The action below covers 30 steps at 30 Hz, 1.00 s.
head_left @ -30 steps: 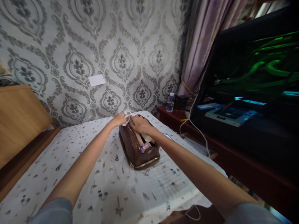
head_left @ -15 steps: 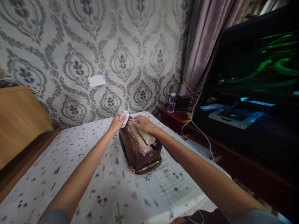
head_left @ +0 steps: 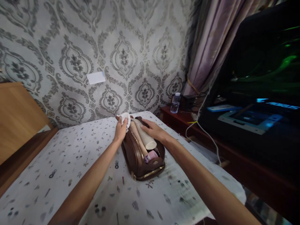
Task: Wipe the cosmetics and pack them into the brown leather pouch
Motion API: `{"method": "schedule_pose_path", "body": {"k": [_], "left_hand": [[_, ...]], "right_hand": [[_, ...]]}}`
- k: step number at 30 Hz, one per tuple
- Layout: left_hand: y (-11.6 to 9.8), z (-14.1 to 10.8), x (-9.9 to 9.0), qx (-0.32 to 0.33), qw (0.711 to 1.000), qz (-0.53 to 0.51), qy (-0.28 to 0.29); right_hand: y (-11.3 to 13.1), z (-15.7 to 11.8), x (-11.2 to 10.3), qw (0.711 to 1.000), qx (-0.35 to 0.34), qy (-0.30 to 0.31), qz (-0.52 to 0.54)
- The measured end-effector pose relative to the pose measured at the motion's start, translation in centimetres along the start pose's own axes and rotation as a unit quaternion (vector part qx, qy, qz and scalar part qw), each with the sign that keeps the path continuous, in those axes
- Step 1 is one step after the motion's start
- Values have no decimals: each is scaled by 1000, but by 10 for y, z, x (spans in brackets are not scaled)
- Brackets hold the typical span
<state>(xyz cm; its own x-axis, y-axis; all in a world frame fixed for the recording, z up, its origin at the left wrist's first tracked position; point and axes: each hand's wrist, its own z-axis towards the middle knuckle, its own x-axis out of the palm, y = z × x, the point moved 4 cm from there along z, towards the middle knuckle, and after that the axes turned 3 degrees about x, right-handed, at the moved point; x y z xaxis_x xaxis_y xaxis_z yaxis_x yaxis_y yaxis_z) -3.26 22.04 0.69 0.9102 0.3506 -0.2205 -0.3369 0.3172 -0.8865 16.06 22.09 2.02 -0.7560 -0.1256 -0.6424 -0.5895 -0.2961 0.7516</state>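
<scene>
A brown toiletry bag (head_left: 132, 156) with gold zips lies unzipped on the patterned sheet. Inside it, a pale cream tube (head_left: 147, 137) rests beside a peach tube (head_left: 138, 134); a small pink item (head_left: 152, 154) shows at the near end. My left hand (head_left: 120, 129) is closed around a soft, bunched white cloth (head_left: 126, 118) by the bag's far left corner. On the far right side, my right hand (head_left: 156, 131) grips the bag's rim, with the thumb on the inner side touching or close to the cream tube. The other fingers of that hand are partly hidden.
The white patterned sheet (head_left: 98, 175) runs up to the papered wall. To the right, a clear bottle (head_left: 175, 103) stands on a reddish-brown desk (head_left: 167, 114), near a white cable (head_left: 212, 143) and a large dark glossy panel (head_left: 262, 81). A wooden board (head_left: 21, 115) is at left.
My left hand has come slightly nearer with the white cloth. My right hand has shifted from over the tubes to the bag's right rim, leaving more of the cream tube exposed.
</scene>
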Motion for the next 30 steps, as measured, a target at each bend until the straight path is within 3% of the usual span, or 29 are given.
{"method": "schedule_pose_path", "body": {"k": [5, 12, 19, 25, 30], "left_hand": [[-2, 3, 7, 27, 1000, 9, -11], [-2, 9, 3, 55, 997, 39, 42], [-5, 16, 12, 128, 984, 111, 50], [-15, 18, 17, 165, 961, 186, 118], [-22, 19, 18, 148, 941, 259, 160]], "right_hand": [[9, -1, 9, 997, -6, 21, -71], [13, -3, 5, 993, -16, 36, -112], [18, -1, 12, 986, -53, 40, -151], [20, -5, 11, 987, -59, 25, -149], [32, -31, 8, 990, -6, 7, -141]]}}
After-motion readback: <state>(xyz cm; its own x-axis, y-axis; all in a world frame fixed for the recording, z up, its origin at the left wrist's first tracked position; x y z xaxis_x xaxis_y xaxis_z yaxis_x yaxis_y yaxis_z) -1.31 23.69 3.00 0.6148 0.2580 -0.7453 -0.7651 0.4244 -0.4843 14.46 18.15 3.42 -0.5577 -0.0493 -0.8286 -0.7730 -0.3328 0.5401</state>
